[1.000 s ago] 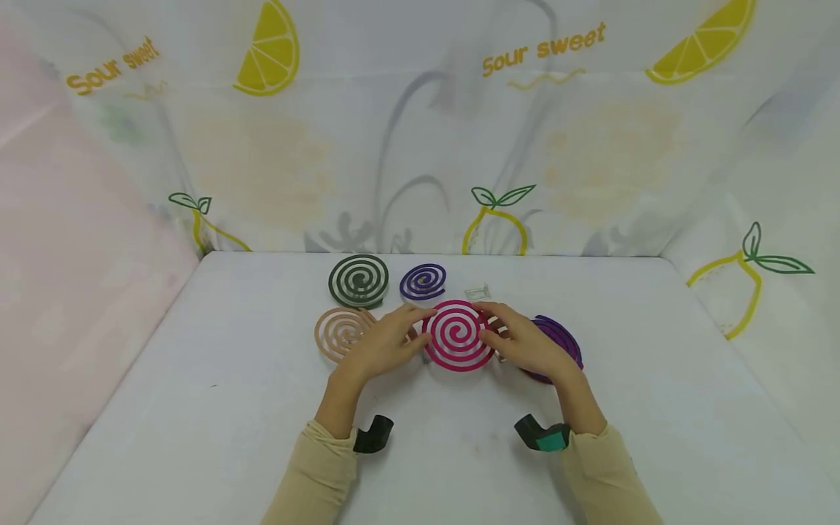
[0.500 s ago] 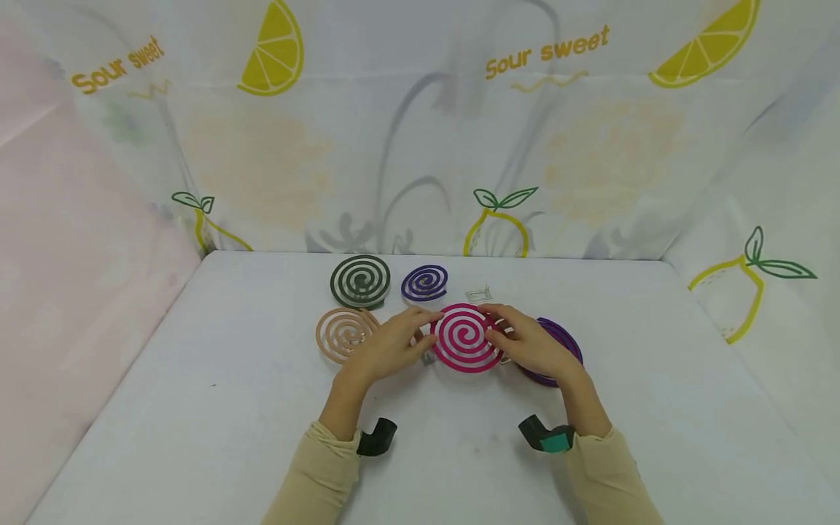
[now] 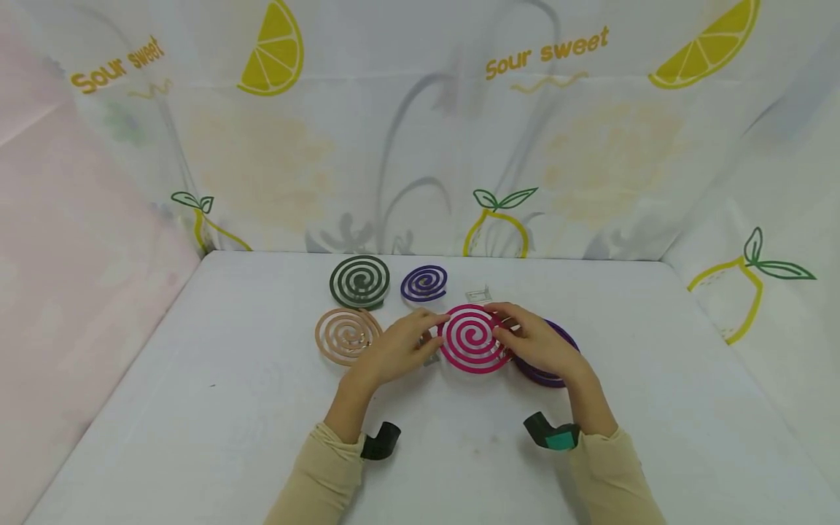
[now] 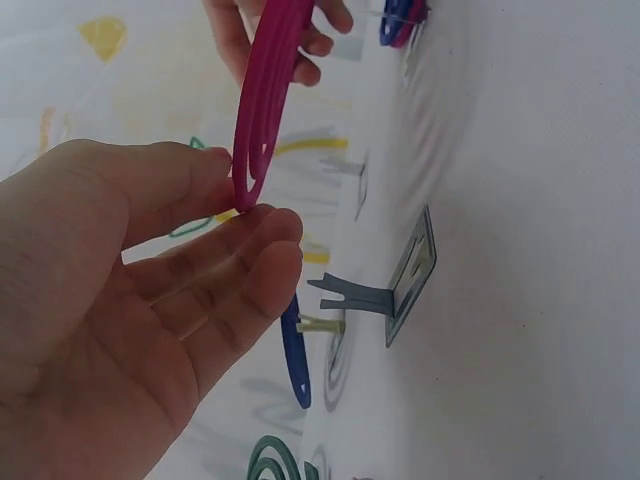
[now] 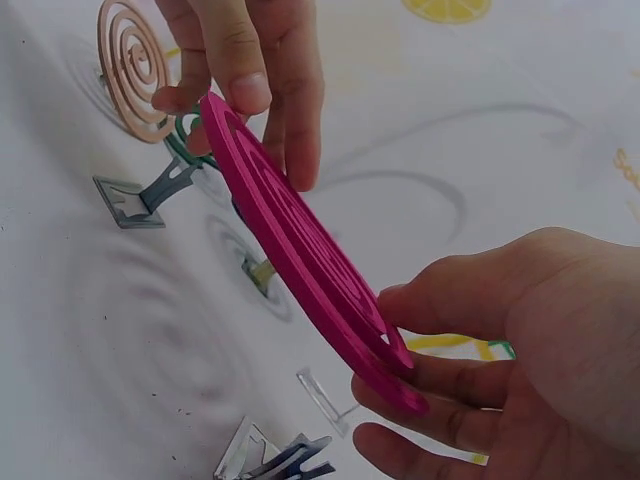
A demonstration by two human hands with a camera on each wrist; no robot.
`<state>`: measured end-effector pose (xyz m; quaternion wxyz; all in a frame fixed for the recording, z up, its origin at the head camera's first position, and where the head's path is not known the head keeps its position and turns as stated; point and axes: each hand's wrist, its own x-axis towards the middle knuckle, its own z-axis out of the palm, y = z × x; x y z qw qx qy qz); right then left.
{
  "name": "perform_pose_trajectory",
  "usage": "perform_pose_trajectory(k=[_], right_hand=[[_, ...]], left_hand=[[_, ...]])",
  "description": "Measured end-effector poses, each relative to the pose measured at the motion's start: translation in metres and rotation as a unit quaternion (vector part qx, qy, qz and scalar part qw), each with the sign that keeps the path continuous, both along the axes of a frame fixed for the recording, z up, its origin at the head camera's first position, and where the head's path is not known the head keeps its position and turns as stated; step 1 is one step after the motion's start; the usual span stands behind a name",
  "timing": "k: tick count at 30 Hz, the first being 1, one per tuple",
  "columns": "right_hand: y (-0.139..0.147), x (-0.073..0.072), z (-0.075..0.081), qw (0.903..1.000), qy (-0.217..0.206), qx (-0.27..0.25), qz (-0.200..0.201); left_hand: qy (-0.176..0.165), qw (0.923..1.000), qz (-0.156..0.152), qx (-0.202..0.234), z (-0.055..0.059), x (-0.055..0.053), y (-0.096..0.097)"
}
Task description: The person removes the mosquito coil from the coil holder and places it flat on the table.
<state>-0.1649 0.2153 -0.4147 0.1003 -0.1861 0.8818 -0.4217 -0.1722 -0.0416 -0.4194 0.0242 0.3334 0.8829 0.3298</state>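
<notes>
Holding pink mosquito coil (image 3: 474, 335) up off white tabletop (image 3: 197, 437), near ctr of head view. Pinching it at 9 o'clock rim w/ L hand (image 3: 400, 346), narrow grip, thumb + fingertips; likewise at 3 o'clock w/ R hand (image 3: 534, 337), thumb on one face, fingers behind. Prob. mid-positioning: not yet on any stand. For next move, prob. needs coil kept steady and ctr lined up w/ a prong, e.g. bare metal stand (image 4: 365, 297) at 8 o'clock from coil, near L hand. Imo easy to snag, so light, even pinch both sides.

Around it: tan coil (image 3: 346, 335) at 9, dark green coil (image 3: 359, 280) at 10, blue-violet coil (image 3: 424, 281) btwn 10 and 11, small metal stand (image 3: 479, 294) at 12, purple coil (image 3: 538, 376) btwn 3 and 4, partly hidden by R hand. In R wrist view, also overlapping metal stands (image 5: 285, 460); can't tell exact no.

On tabletop, a few dark specks. At 12, backdrop sheet (image 3: 420, 146) w/ lemon prints (image 3: 278, 58) + "Sour sweet" lettering (image 3: 577, 47); at 9, pinkish side sheet (image 3: 79, 292). Toward 6: beige sleeves (image 3: 315, 474), black cam mounts (image 3: 380, 442).
</notes>
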Motion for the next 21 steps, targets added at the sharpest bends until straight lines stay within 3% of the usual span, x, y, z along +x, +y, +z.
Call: perform_pose_trajectory(k=[5,21], right_hand=[[0.004,0.0,0.0,0.9998,0.018,0.009,-0.003],[0.012,-0.003,0.0,0.9988,0.048,0.002,0.001]], left_hand=[[-0.008,1.0,0.003,-0.004,-0.001,0.001,0.004],[0.014,0.9999,-0.001,-0.004,-0.002,0.003,0.01]])
